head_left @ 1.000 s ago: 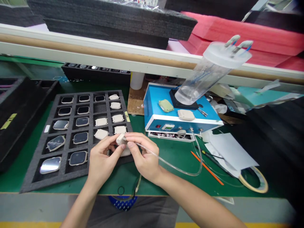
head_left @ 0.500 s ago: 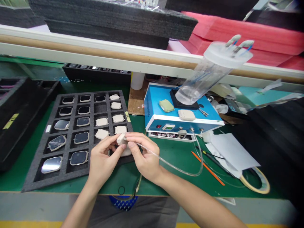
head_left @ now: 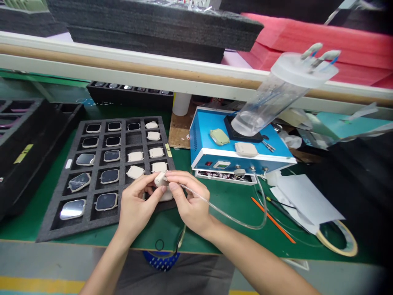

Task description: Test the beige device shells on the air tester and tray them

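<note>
A beige smartwatch case is tilted up on its edge between the fingers and thumb of my left hand. My right hand pinches the end of a clear tube at the side of this case; the tube's tip is hidden by the fingers. Both hands are over the right front corner of a dark foam tray. Watches with dark screens fill its left columns, and beige cases sit in the right ones. The tube loops back to the front of a blue box-shaped machine.
On the machine stand a clear cylinder, a green watch case and a beige one. An orange stick, white paper and a tape roll lie to the right. Black foam trays are stacked at left.
The camera view has turned slightly, so everything appears a little further right. My hands keep the same grip on the watch case and the tube.
</note>
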Demonstrator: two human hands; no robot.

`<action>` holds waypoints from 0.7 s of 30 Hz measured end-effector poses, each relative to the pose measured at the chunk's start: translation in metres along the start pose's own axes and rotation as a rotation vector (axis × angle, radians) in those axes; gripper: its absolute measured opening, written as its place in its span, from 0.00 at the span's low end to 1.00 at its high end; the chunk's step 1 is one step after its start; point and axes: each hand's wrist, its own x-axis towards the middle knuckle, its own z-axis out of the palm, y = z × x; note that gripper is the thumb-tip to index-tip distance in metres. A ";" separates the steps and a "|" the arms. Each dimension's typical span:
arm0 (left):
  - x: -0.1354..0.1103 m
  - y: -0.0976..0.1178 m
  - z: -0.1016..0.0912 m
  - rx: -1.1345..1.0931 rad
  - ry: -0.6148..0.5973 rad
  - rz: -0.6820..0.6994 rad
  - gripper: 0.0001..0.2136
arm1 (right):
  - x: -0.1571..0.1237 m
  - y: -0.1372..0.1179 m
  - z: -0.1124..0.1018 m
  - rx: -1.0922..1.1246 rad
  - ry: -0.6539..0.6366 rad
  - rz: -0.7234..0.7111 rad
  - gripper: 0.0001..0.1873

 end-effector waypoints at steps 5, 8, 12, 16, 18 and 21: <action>0.001 0.002 0.001 -0.002 0.009 -0.007 0.14 | 0.000 0.000 0.000 0.002 -0.001 -0.005 0.08; 0.001 0.005 0.001 0.001 0.006 -0.009 0.14 | 0.000 0.000 0.000 0.005 -0.003 -0.006 0.08; 0.001 0.007 0.001 0.001 -0.009 -0.016 0.13 | 0.000 0.000 0.000 0.019 0.001 -0.008 0.08; 0.002 0.007 0.000 -0.034 -0.024 -0.048 0.13 | 0.000 -0.001 0.000 0.014 -0.001 0.002 0.08; 0.002 0.006 -0.001 -0.038 -0.024 -0.056 0.13 | 0.000 -0.001 0.000 0.014 0.002 0.004 0.08; 0.003 0.005 -0.001 -0.038 -0.021 -0.061 0.14 | 0.001 -0.001 0.001 0.027 0.006 -0.001 0.09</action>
